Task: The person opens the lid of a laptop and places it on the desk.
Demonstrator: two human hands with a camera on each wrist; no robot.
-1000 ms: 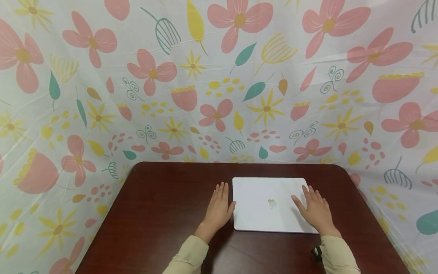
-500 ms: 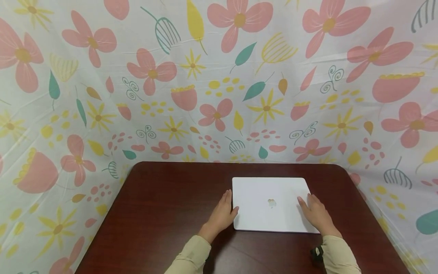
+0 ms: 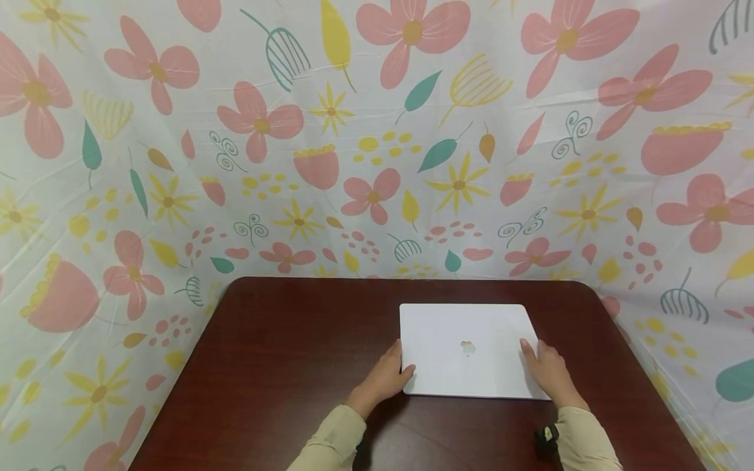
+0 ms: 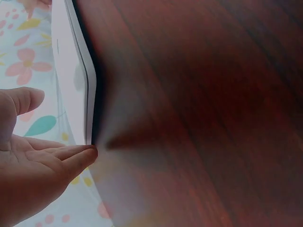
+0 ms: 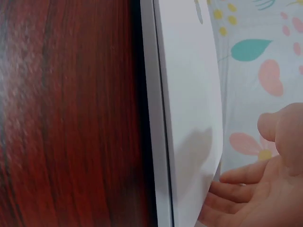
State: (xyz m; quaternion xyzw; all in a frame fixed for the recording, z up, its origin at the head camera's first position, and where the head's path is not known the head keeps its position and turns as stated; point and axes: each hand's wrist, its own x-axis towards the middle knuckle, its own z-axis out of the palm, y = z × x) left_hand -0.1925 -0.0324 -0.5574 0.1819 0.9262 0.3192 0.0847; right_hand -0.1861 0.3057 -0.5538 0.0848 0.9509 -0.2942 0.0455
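Note:
A closed silver laptop (image 3: 459, 373) with an apple logo lies on the dark wooden table, right of its middle. My left hand (image 3: 384, 375) is at the laptop's left side, its thumb above the lid near the front corner. In the left wrist view, straight fingertips (image 4: 90, 153) meet the laptop's corner while the thumb stands apart from the lid. On the opposite side is my right hand (image 3: 554, 375), thumb over the lid's right part. The right wrist view has its extended fingers (image 5: 232, 191) along the laptop's side edge, partly hidden behind it, with the thumb raised.
The reddish-brown table (image 3: 283, 353) has rounded far corners. Around its back and sides hangs a white cloth (image 3: 377, 150) with pink, yellow and green floral prints. A small dark device (image 3: 546, 434) shows beside the right sleeve (image 3: 583, 438).
Both hands have drawn back toward the laptop's front and moved in against its sides; their fingers have gone down along the edges. The laptop has stayed in place.

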